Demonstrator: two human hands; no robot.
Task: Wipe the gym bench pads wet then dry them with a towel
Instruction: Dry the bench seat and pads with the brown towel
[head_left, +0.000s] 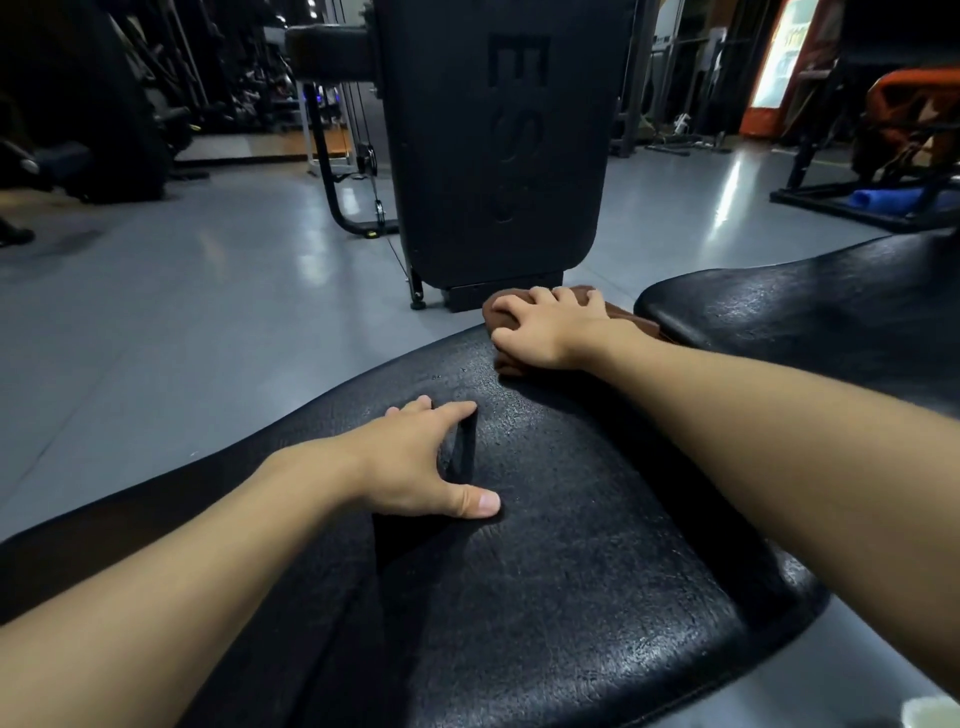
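The brown cloth (623, 317) sits bunched at the near bench pad's (597, 519) far edge, 12 o'clock, probably for the wet pass. The right hand (550, 332) curls over it, gripping and pressing down. The left hand (410, 467) lies spread flat mid-pad, empty, likely bracing. A 2nd pad (805, 322) lies at 2 o'clock.

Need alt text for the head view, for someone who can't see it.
The right hand grips a brown cloth at the far edge of a black bench pad, while the left hand rests open on it. A second pad lies to its right.
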